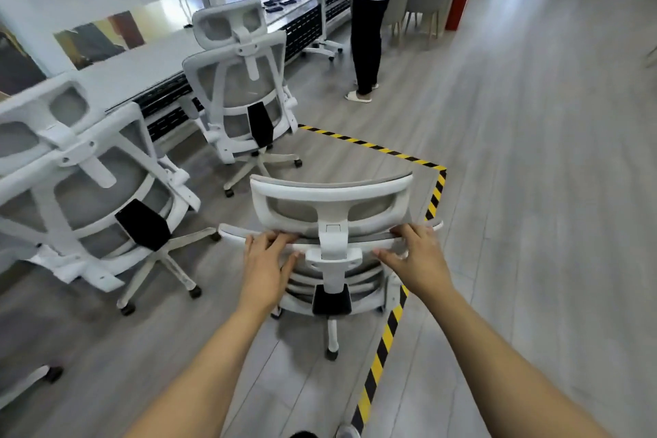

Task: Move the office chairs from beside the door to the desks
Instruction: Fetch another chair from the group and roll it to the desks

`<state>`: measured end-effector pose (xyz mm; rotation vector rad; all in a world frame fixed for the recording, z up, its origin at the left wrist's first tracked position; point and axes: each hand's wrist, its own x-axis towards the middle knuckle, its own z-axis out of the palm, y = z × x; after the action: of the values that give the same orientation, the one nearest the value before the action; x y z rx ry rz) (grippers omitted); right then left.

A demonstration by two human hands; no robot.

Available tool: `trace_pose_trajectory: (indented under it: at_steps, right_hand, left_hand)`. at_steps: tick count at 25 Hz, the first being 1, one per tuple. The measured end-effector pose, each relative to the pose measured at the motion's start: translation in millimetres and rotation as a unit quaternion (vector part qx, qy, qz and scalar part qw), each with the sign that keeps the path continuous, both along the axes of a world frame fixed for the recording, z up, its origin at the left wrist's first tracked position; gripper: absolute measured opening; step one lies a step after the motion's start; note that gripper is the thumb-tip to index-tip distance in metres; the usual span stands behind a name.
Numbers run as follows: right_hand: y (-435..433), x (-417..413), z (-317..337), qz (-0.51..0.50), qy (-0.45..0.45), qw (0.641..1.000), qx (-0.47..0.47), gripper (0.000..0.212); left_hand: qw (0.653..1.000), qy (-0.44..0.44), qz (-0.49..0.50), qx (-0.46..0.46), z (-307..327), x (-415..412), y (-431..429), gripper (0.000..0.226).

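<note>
while gripping the top rail of the nearest chair [332, 210] from behind, left hand [265, 265] and right hand [417, 260] either side of the headrest post, fingers curled over the rail. chair on the grey floor [533, 153], just beside the tape [385, 338], facing away. further left, a second chair [89, 185], and beyond it a third chair [245, 89], both backs showing, close against the long desk [142, 67]. at the far end, a standing person [369, 21] by the desk.
</note>
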<state>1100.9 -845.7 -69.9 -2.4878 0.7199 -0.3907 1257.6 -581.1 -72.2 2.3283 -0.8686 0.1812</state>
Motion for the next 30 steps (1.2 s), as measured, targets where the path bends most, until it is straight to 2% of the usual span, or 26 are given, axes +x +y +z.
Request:
trace_pose_trajectory:
  at_steps: [5, 11, 16, 21, 25, 30]
  right_hand:
    - [-106.0, 85.2, -1.8, -0.021, 0.016, 0.999, -0.027, 0.058]
    - [-228.1, 180.8, -1.6, -0.041, 0.072, 0.994, -0.075, 0.068]
    - [-312.5, 247.9, 2.3, -0.089, 0.094, 0.991, -0.014, 0.067]
    - [-413.6, 298.8, -2.6, -0.04, 0.082, 0.996, 0.012, 0.068]
    - [-489.9, 322.4, 3.3, 0.014, 0.082, 0.996, 0.015, 0.065]
    - [-547.0, 332.4, 12.3, 0.077, 0.093, 0.993, 0.0, 0.062]
  left_hand:
    - [1.0, 0.001, 0.009, 0.021, -4.8, 84.4, -113.6, 0.033]
    - [0.997, -0.046, 0.035, 0.057, -1.0, 169.1, -240.6, 0.032]
    - [0.995, -0.017, 0.047, 0.09, 2.9, 229.1, -335.6, 0.03]
    - [0.992, -0.015, 0.069, 0.107, 9.0, 251.2, -420.4, 0.045]
    - [0.984, -0.008, 0.082, 0.156, 10.6, 248.9, -484.0, 0.063]
    - [0.972, 0.015, 0.112, 0.206, 10.2, 232.7, -526.1, 0.078]
